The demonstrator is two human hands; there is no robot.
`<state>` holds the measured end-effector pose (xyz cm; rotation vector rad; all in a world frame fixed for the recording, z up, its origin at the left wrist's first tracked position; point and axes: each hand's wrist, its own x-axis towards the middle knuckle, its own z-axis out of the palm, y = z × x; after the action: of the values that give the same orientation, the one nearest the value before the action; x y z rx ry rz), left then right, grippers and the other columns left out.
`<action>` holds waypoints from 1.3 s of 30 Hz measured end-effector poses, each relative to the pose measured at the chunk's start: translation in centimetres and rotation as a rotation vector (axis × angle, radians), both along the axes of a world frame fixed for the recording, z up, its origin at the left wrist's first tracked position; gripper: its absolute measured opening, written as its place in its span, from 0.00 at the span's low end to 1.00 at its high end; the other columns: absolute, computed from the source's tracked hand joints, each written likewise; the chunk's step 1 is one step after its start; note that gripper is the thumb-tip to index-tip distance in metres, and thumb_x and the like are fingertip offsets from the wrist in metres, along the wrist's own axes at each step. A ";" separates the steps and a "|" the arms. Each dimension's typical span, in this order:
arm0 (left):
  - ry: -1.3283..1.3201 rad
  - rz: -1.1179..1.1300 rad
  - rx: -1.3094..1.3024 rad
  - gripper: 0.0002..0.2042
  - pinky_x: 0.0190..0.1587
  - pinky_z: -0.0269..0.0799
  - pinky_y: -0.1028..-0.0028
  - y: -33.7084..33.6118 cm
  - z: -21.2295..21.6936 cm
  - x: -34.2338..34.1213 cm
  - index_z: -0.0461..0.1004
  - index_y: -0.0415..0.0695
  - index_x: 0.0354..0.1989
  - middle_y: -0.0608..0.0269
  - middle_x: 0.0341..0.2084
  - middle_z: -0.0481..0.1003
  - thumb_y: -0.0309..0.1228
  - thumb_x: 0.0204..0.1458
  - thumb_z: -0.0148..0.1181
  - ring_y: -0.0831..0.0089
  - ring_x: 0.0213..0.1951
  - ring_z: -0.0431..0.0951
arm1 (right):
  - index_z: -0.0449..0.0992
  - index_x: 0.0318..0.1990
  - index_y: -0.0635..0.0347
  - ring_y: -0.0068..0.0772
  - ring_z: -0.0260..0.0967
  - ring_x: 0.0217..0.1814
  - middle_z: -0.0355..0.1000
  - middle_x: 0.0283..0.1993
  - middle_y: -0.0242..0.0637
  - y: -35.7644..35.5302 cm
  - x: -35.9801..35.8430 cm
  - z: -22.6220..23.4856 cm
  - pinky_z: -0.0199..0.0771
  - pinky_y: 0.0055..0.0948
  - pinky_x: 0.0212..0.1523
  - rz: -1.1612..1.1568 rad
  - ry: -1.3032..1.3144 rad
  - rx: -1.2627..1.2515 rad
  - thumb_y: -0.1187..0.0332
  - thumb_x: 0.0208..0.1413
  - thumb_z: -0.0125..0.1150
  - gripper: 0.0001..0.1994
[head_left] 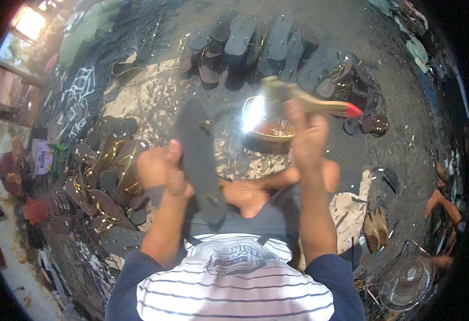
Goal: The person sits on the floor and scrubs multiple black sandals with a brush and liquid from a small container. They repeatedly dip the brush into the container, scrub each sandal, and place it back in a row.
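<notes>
My left hand [174,174] grips a dark grey sandal sole [194,136] by its left edge, holding it up lengthwise in front of me. Small metallic bits show along the sole's right side. Raised to the right, my right hand [308,131] is closed round a brush [328,106] with a tan handle and a red tip; its far end is blurred by motion. Just below and left of the brush stands a round metal bowl [269,139] with amber liquid, its inner wall shining brightly. I sit with bent legs behind these things.
Dark soles [277,43] and sandals line the far side in a row. Sandals with golden straps [109,160] pile up at my left. A pale, stained sheet [149,93] covers part of the floor. To the right lie brown foot-shaped forms [376,230] and a round fan [408,275].
</notes>
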<state>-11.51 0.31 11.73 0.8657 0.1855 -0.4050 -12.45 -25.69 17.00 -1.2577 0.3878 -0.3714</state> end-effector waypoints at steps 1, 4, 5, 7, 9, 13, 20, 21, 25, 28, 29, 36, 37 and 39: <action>0.005 -0.012 -0.073 0.34 0.46 0.79 0.67 -1.6 0.0 -0.3 0.69 0.42 0.57 0.61 0.45 0.76 0.60 0.56 0.55 0.68 0.45 0.79 | 0.78 0.49 0.65 0.25 0.72 0.44 0.78 0.43 0.34 2.5 -0.4 -0.9 0.72 0.27 0.46 0.120 -0.042 -0.050 0.62 0.63 0.63 0.15; 0.031 -0.005 -0.212 0.34 0.47 0.79 0.67 -4.6 0.6 -1.5 0.68 0.43 0.58 0.61 0.45 0.76 0.62 0.57 0.52 0.68 0.45 0.79 | 0.78 0.48 0.63 0.39 0.75 0.46 0.77 0.43 0.41 7.3 -0.4 -3.5 0.73 0.36 0.49 0.180 -0.147 -0.449 0.65 0.61 0.64 0.13; 0.040 0.025 -0.192 0.34 0.47 0.79 0.67 -5.2 1.0 -2.2 0.67 0.43 0.59 0.61 0.46 0.76 0.62 0.57 0.52 0.68 0.46 0.79 | 0.78 0.48 0.64 0.37 0.75 0.46 0.78 0.42 0.42 7.1 -0.1 -3.5 0.73 0.35 0.47 0.182 -0.226 -0.571 0.65 0.60 0.65 0.14; -0.006 -0.074 -0.346 0.37 0.61 0.69 0.59 -3.3 -1.3 -2.7 0.64 0.45 0.65 0.59 0.58 0.72 0.64 0.57 0.50 0.62 0.56 0.74 | 0.77 0.48 0.64 0.37 0.76 0.45 0.78 0.42 0.43 6.6 1.4 -3.1 0.74 0.34 0.46 0.168 -0.268 -0.685 0.64 0.59 0.65 0.15; -0.060 -0.084 -0.252 0.37 0.57 0.73 0.62 -3.3 -0.8 -3.3 0.66 0.44 0.61 0.58 0.52 0.74 0.64 0.57 0.51 0.64 0.52 0.76 | 0.77 0.49 0.64 0.39 0.77 0.46 0.79 0.43 0.45 6.1 1.8 -3.4 0.74 0.36 0.47 0.183 -0.260 -0.718 0.63 0.58 0.65 0.16; -0.091 -0.026 -0.261 0.39 0.58 0.71 0.63 -3.3 0.3 -1.4 0.65 0.43 0.61 0.57 0.51 0.73 0.66 0.55 0.50 0.64 0.54 0.74 | 0.77 0.50 0.61 0.43 0.74 0.53 0.77 0.49 0.45 7.5 -2.3 -2.2 0.71 0.37 0.58 0.370 -0.214 -0.615 0.66 0.60 0.64 0.14; -0.118 -0.084 -0.285 0.41 0.60 0.68 0.62 -4.0 -0.3 -1.8 0.60 0.43 0.67 0.58 0.58 0.69 0.66 0.56 0.47 0.63 0.57 0.71 | 0.78 0.48 0.63 0.41 0.76 0.47 0.78 0.44 0.45 5.1 1.1 -2.8 0.73 0.37 0.48 0.239 -0.315 -0.856 0.63 0.60 0.63 0.14; -0.077 -0.066 -0.393 0.41 0.61 0.68 0.62 -4.0 0.3 -1.2 0.60 0.43 0.67 0.57 0.59 0.69 0.66 0.56 0.48 0.63 0.58 0.71 | 0.79 0.48 0.62 0.43 0.75 0.50 0.77 0.47 0.46 5.7 0.1 -2.8 0.72 0.37 0.51 0.251 -0.332 -0.830 0.62 0.60 0.63 0.14; -0.098 0.019 -0.166 0.42 0.61 0.69 0.61 -3.9 -0.8 -1.6 0.60 0.43 0.67 0.57 0.59 0.69 0.66 0.55 0.49 0.63 0.58 0.71 | 0.79 0.47 0.62 0.45 0.75 0.52 0.77 0.48 0.45 5.0 0.2 -2.9 0.72 0.37 0.53 0.313 -0.100 -0.638 0.61 0.60 0.64 0.15; -0.234 -0.088 -0.471 0.42 0.60 0.69 0.62 -3.7 -0.6 -2.0 0.60 0.43 0.67 0.57 0.59 0.69 0.66 0.56 0.49 0.63 0.58 0.71 | 0.77 0.49 0.67 0.47 0.75 0.51 0.78 0.48 0.48 4.3 1.6 -3.5 0.72 0.37 0.53 0.371 -0.085 -0.630 0.64 0.60 0.62 0.15; -0.211 -0.082 -0.365 0.43 0.59 0.70 0.62 -3.0 0.4 -1.0 0.60 0.42 0.67 0.57 0.59 0.68 0.67 0.55 0.49 0.63 0.58 0.70 | 0.77 0.49 0.69 0.46 0.75 0.51 0.78 0.48 0.49 4.9 -0.5 -5.4 0.72 0.37 0.53 0.359 -0.167 -0.791 0.65 0.61 0.61 0.15; 0.008 -0.086 -0.409 0.44 0.53 0.75 0.49 -0.3 -0.8 -3.5 0.62 0.44 0.67 0.48 0.58 0.70 0.70 0.52 0.48 0.50 0.55 0.73 | 0.79 0.44 0.66 0.48 0.78 0.45 0.79 0.41 0.52 -3.1 2.0 -10.6 0.74 0.40 0.46 0.163 0.301 -0.682 0.54 0.60 0.59 0.20; 0.100 -0.075 -0.322 0.47 0.49 0.77 0.52 -0.3 -1.4 -4.5 0.60 0.44 0.68 0.45 0.58 0.70 0.72 0.51 0.48 0.50 0.52 0.75 | 0.79 0.44 0.66 0.50 0.77 0.46 0.79 0.41 0.51 -4.2 2.8 -12.6 0.74 0.42 0.47 0.144 0.294 -0.762 0.54 0.59 0.61 0.20; 0.177 -0.129 -0.400 0.49 0.49 0.77 0.60 -1.1 -1.4 -7.2 0.60 0.42 0.67 0.48 0.59 0.70 0.74 0.49 0.48 0.57 0.49 0.77 | 0.79 0.44 0.64 0.53 0.76 0.47 0.79 0.41 0.50 -5.9 4.5 -16.5 0.73 0.44 0.49 0.146 0.311 -1.029 0.54 0.57 0.63 0.20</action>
<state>-18.73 -0.77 10.34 0.4485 0.2033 -0.6160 -7.92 -31.57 0.53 -2.3529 0.3697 -0.2439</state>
